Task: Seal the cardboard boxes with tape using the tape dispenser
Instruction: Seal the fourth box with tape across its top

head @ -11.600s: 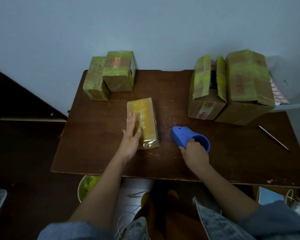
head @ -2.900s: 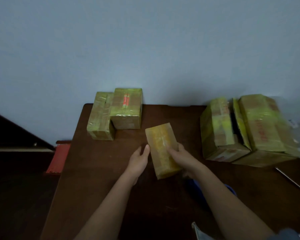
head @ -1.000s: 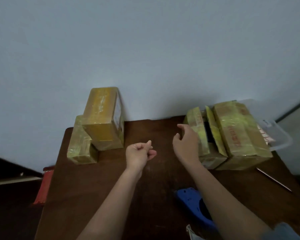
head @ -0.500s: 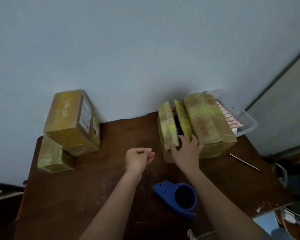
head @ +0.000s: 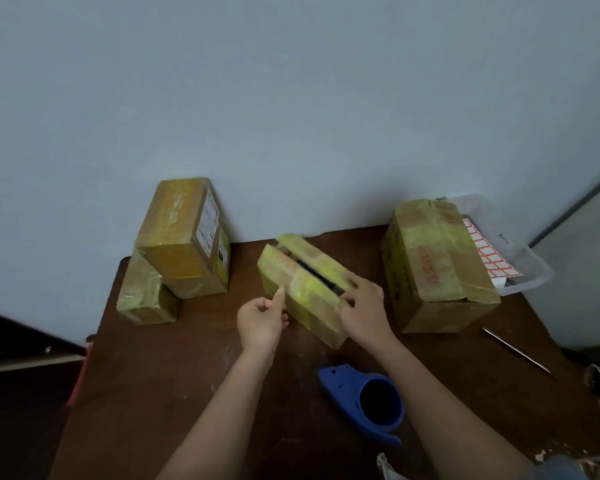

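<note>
Unsealed box (head: 305, 289), right fingers (head: 352, 299) apparently gripping

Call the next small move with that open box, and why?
Probably set the open box flat mid-table and press its flaps shut. A dark gap shows along its top seam, the right hand grips its near end, the left hand touches its side, and the blue tape dispenser lies unheld.

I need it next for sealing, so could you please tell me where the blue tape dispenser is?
The blue tape dispenser lies on the brown table, near its front edge, right of centre between the person's forearms.
</note>
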A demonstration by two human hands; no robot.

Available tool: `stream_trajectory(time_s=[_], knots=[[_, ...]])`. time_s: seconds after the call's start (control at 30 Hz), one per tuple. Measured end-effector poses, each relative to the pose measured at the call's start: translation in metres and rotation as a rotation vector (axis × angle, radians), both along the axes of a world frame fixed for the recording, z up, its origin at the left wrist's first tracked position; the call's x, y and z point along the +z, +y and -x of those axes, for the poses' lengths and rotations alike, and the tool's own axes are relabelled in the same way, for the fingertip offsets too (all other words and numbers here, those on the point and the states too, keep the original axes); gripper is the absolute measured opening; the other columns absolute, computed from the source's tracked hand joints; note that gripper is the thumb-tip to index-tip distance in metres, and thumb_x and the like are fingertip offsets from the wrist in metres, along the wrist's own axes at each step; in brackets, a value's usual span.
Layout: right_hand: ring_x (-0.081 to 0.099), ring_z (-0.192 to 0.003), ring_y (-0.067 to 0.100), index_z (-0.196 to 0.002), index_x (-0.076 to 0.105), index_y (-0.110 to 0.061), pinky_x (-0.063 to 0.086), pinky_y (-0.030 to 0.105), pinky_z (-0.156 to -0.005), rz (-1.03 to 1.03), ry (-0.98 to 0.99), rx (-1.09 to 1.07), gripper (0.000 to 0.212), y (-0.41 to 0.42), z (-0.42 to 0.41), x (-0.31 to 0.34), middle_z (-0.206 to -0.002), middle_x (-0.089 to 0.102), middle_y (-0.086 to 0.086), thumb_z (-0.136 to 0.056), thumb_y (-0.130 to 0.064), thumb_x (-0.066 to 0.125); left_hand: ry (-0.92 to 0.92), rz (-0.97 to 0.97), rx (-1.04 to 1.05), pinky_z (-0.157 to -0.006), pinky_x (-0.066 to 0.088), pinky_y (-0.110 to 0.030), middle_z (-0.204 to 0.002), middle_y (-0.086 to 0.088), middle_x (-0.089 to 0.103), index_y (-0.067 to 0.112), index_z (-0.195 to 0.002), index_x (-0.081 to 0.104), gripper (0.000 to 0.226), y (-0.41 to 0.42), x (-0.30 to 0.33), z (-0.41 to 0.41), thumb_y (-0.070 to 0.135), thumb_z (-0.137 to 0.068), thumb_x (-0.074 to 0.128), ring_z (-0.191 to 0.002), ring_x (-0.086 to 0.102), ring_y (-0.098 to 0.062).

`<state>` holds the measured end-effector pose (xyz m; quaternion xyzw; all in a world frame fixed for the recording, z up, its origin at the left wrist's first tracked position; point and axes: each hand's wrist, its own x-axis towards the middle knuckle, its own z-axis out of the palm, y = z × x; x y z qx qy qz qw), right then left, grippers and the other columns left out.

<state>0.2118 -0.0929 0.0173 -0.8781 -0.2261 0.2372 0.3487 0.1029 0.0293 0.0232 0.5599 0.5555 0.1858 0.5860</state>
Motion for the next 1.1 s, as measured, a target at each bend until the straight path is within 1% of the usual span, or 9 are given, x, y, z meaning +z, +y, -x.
stream_trajectory(time_s=[0.1, 0.2, 0.4, 0.5, 0.6, 0.77, 0.9, 0.97, 1.1], knots=[[0.020, -0.146, 0.017, -0.109, 0.074, -0.006, 0.010, 0.021, -0.113, 0.000, 0.012, 0.194, 0.030, 0.005, 0.006, 0.002, -0.155, 0.037, -0.005, -0.091, 0.003, 0.051, 0.121, -0.243, -0.011, -0.057, 0.042, -0.026, -0.068, -0.009, 0.061, 0.006, -0.064, 0.057, 0.040, 0.003, 0.003, 0.014, 0.028, -0.097, 0.056, -0.069, 0.058, -0.024], [0.022, -0.146, 0.010, -0.106, 0.075, -0.006, 0.010, 0.015, -0.108, -0.023, 0.067, 0.323, 0.033, 0.007, 0.014, 0.003, -0.153, 0.041, -0.008, -0.089, 0.008, 0.050, 0.198, -0.471, 0.043, -0.073, 0.041, -0.028, -0.088, -0.010, 0.057, 0.005, -0.073, 0.060, 0.032, 0.006, 0.000, 0.031, 0.024, -0.098, 0.052, -0.081, 0.052, -0.021], [0.020, -0.147, 0.007, -0.077, 0.070, -0.019, 0.010, 0.015, -0.110, -0.031, 0.131, 0.480, 0.035, 0.009, 0.035, 0.003, -0.152, 0.042, -0.009, -0.085, 0.010, 0.053, 0.220, -0.661, 0.138, -0.089, 0.039, -0.028, -0.100, -0.002, 0.050, -0.001, -0.089, 0.072, 0.018, -0.003, 0.002, 0.069, 0.014, -0.092, 0.062, -0.104, 0.051, -0.023], [0.017, -0.149, 0.008, -0.082, 0.073, -0.010, 0.008, 0.018, -0.112, -0.043, 0.132, 0.517, 0.027, 0.009, 0.044, -0.001, -0.153, 0.040, -0.008, -0.087, 0.008, 0.054, 0.238, -0.666, 0.250, -0.090, 0.037, -0.025, -0.103, 0.002, 0.046, -0.004, -0.092, 0.071, 0.016, -0.011, 0.003, 0.090, 0.009, -0.093, 0.060, -0.107, 0.051, -0.023], [0.014, -0.150, 0.009, -0.068, 0.062, -0.020, 0.005, 0.019, -0.112, -0.069, 0.142, 0.588, 0.034, 0.008, 0.057, -0.002, -0.154, 0.039, -0.008, -0.087, 0.007, 0.056, 0.236, -0.633, 0.374, -0.095, 0.040, -0.027, -0.105, 0.001, 0.046, -0.002, -0.093, 0.070, 0.013, -0.020, 0.000, 0.118, 0.003, -0.091, 0.058, -0.107, 0.051, -0.022], [0.006, -0.151, 0.008, -0.086, 0.065, -0.006, 0.002, 0.021, -0.116, -0.077, 0.159, 0.698, 0.017, 0.007, 0.078, -0.011, -0.158, 0.032, -0.010, -0.089, 0.007, 0.054, 0.211, -0.536, 0.394, -0.109, 0.033, -0.028, -0.130, -0.003, 0.046, 0.009, -0.127, 0.061, 0.044, -0.036, -0.007, 0.163, -0.008, -0.087, 0.049, -0.127, 0.042, -0.019], [-0.001, -0.151, 0.009, -0.101, 0.063, -0.023, 0.005, 0.024, -0.116, -0.131, 0.197, 0.625, 0.034, 0.001, 0.092, -0.005, -0.163, 0.013, -0.011, -0.089, 0.008, 0.054, 0.161, -0.338, 0.319, -0.119, 0.023, -0.038, -0.154, 0.002, 0.034, 0.023, -0.149, 0.037, 0.054, -0.040, -0.012, 0.178, 0.015, -0.098, 0.053, -0.143, 0.029, -0.016], [0.003, -0.151, 0.011, -0.120, 0.057, -0.036, 0.021, 0.028, -0.117, -0.157, 0.214, 0.523, 0.052, -0.005, 0.097, -0.003, -0.164, 0.007, -0.013, -0.089, 0.007, 0.056, 0.116, -0.270, 0.285, -0.118, 0.025, -0.036, -0.156, 0.001, 0.033, 0.021, -0.152, 0.030, 0.058, -0.042, -0.013, 0.180, 0.020, -0.099, 0.053, -0.143, 0.030, -0.018], [0.035, -0.141, 0.018, -0.112, 0.045, -0.057, 0.039, 0.042, -0.112, -0.209, 0.245, 0.439, 0.061, -0.010, 0.107, -0.009, -0.155, 0.034, -0.006, -0.090, -0.003, 0.062, 0.160, -0.284, 0.313, -0.116, 0.030, -0.040, -0.153, -0.006, 0.037, 0.015, -0.150, 0.030, 0.061, -0.040, -0.014, 0.183, 0.025, -0.096, 0.058, -0.140, 0.035, -0.022]])
